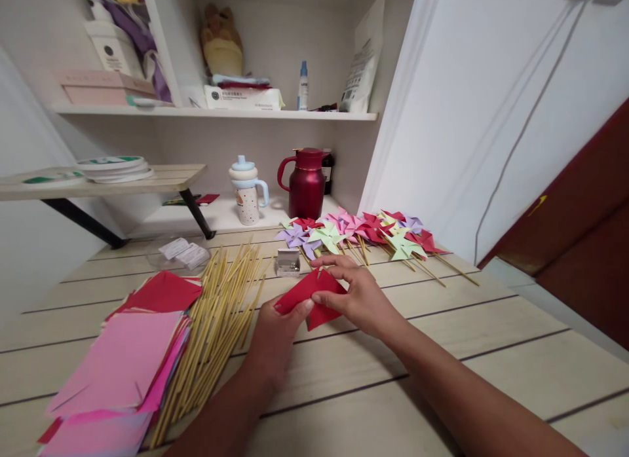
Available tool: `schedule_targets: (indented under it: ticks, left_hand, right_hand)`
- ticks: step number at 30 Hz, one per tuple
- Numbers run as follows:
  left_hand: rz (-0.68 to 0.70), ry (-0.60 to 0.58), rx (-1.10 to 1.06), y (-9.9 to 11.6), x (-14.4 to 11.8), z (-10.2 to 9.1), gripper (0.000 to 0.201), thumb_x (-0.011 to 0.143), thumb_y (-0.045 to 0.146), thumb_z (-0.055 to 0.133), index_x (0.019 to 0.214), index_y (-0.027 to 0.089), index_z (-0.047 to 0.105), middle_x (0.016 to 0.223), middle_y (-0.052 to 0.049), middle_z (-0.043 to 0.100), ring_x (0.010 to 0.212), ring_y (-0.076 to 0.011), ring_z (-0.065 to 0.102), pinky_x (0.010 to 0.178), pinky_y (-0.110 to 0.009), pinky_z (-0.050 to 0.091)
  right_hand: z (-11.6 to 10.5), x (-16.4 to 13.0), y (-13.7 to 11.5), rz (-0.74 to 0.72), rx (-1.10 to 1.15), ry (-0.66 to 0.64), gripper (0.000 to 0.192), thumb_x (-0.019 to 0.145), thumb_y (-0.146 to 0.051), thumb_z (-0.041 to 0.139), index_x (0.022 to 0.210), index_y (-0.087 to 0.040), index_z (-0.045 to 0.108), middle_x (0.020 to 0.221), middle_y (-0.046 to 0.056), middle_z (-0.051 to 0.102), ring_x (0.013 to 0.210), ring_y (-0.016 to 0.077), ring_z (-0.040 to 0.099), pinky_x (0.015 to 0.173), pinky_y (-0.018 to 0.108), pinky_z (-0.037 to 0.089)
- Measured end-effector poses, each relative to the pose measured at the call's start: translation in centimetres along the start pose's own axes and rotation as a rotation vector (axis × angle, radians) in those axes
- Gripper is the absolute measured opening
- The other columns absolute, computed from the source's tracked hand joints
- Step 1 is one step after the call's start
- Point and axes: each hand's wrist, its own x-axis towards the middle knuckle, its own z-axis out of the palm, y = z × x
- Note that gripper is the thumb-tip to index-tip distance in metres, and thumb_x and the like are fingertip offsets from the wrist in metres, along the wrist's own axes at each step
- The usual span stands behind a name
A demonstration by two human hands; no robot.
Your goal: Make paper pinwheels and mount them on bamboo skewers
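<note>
Between my two hands is a sheet of red paper (pixel 305 289) with slits cut in it, held above the wooden table. My left hand (pixel 276 332) grips its left side, thumb on top. At the right side, my right hand (pixel 356 293) pinches the paper between thumb and fingers. Just beyond the hands stands a small open box (pixel 287 262) with tiny metallic pieces in it. Left of my left hand lies a loose bundle of thin wooden sticks (pixel 216 319). Farther left is a stack of pink and red paper sheets (pixel 118 359).
Finished paper pinwheels (pixel 354 228) on sticks lie at the back right. A red thermos jug (pixel 307 185) and a lidded cup (pixel 246 195) stand behind. Tape rolls (pixel 115 169) rest on a small raised shelf (pixel 171 175) at left. A clear dish (pixel 179 254) holds white packets.
</note>
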Motion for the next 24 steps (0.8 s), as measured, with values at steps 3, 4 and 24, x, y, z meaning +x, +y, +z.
schedule_targets:
  ticks: [3,4,24]
  left_hand:
    - [-0.022,-0.077,-0.057,0.2,-0.1,0.1,0.029,0.068,0.032,0.081,0.091,0.015,0.077,0.085,-0.006,0.077,0.078,-0.0225,0.069,0.075,-0.031,0.051]
    - [-0.029,-0.122,-0.103,0.3,-0.1,0.1,0.032,0.07,0.033,0.08,0.097,0.015,0.076,0.091,-0.007,0.077,0.083,-0.0234,0.07,0.08,-0.032,0.051]
    - [0.008,-0.167,-0.229,-0.6,2.5,-1.8,0.057,0.058,0.033,0.088,0.11,0.015,0.072,0.115,-0.016,0.073,0.112,-0.0339,0.065,0.098,-0.045,0.049]
  right_hand:
    - [0.4,-0.1,0.1,0.192,0.237,0.039,0.011,0.07,-0.029,0.077,0.077,-0.021,0.075,0.104,0.007,0.073,0.1,0.0267,0.065,0.089,0.041,0.049]
    - [0.5,-0.2,0.1,0.274,0.353,0.037,0.015,0.07,-0.031,0.078,0.08,-0.02,0.075,0.097,0.006,0.075,0.091,0.0252,0.067,0.083,0.039,0.051]
    - [0.7,0.1,-0.3,0.618,1.143,0.045,0.029,0.065,-0.025,0.083,0.089,-0.01,0.077,0.086,0.012,0.079,0.071,0.019,0.072,0.069,0.027,0.055]
